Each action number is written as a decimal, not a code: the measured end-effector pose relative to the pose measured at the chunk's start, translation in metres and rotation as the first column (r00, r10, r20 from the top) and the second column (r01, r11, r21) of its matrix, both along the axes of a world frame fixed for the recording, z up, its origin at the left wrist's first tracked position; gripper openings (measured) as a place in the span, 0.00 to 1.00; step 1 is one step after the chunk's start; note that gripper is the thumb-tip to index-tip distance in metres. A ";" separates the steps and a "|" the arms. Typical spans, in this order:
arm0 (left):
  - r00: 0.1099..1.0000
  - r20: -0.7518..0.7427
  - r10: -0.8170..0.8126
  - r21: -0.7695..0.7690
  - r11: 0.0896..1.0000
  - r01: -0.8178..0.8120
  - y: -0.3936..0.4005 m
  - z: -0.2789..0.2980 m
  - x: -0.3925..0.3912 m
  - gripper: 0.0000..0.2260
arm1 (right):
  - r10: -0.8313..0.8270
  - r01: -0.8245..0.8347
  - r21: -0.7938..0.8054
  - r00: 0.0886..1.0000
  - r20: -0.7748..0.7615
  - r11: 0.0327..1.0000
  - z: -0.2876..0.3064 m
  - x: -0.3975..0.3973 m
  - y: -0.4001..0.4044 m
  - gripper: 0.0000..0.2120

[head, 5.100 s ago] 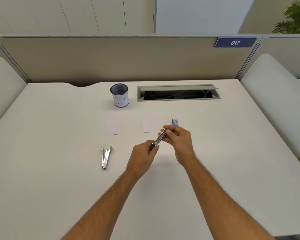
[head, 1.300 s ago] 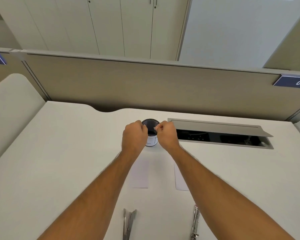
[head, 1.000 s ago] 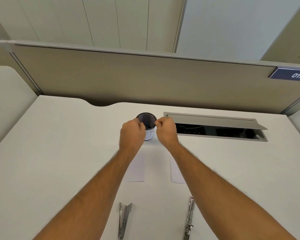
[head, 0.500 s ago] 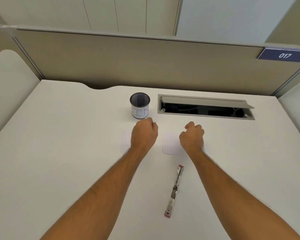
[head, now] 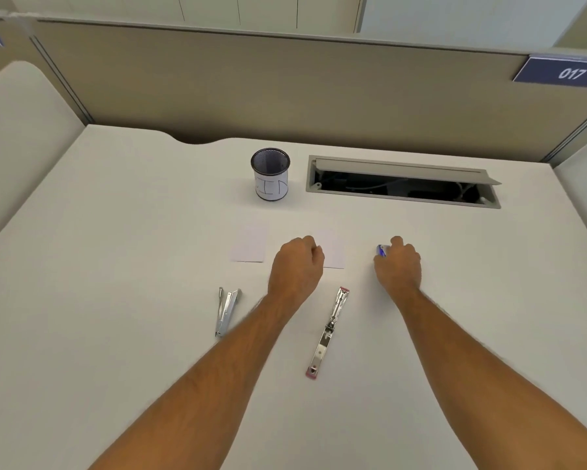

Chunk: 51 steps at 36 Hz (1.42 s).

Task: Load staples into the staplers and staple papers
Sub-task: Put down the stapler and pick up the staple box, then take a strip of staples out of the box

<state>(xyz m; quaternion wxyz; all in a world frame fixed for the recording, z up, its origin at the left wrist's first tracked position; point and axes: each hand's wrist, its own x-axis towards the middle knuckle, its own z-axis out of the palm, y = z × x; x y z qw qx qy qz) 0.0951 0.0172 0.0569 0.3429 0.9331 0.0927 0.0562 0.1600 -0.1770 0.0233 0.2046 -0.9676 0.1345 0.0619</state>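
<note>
Two metal staplers lie on the white desk. One stapler point(head: 226, 311) is at the left, partly open; the other stapler point(head: 329, 330) is swung out flat with pink ends, between my forearms. Two small white papers lie behind them, the left paper point(head: 250, 245) bare, the right paper point(head: 334, 252) partly under my left hand point(head: 297, 266), whose fingers are curled shut above it. My right hand point(head: 399, 264) curls over a small blue and white staple box point(head: 381, 250); only the box's left end shows, and whether the fingers grip it is hidden.
A black mesh cup point(head: 271, 174) with a white label stands at the back centre. Right of it is an open cable hatch point(head: 400, 183) in the desk. A beige partition point(head: 285, 83) closes the far edge, with padded dividers on both sides.
Both hands have drawn back from the mesh cup toward me. My right hand moved right onto the staple box, my left hand onto the right paper. The camera tilted down.
</note>
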 end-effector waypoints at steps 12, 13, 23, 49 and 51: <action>0.997 -0.071 -0.014 -0.548 0.836 -0.028 -0.048 -0.009 -0.009 0.17 | -0.099 0.004 0.319 0.955 0.281 0.948 0.026 -0.049 0.009 0.13; 0.996 -0.088 0.000 -0.606 0.794 -0.054 -0.053 -0.007 -0.009 0.18 | -0.092 -0.021 0.343 0.946 0.310 0.939 0.029 -0.055 0.010 0.13; 0.996 -0.085 -0.041 -0.882 0.468 -0.056 -0.071 0.008 -0.019 0.12 | -0.026 -0.176 0.433 0.906 0.423 0.884 0.041 -0.098 0.006 0.10; 0.984 -0.175 -0.044 -0.901 0.409 -0.142 -0.082 0.016 -0.038 0.03 | -0.175 -0.099 0.663 0.926 0.334 0.742 0.044 -0.133 -0.022 0.14; 0.986 -0.163 -0.038 -0.900 0.414 -0.133 -0.083 0.017 -0.039 0.03 | -0.175 -0.100 0.667 0.927 0.332 0.738 0.047 -0.134 -0.023 0.11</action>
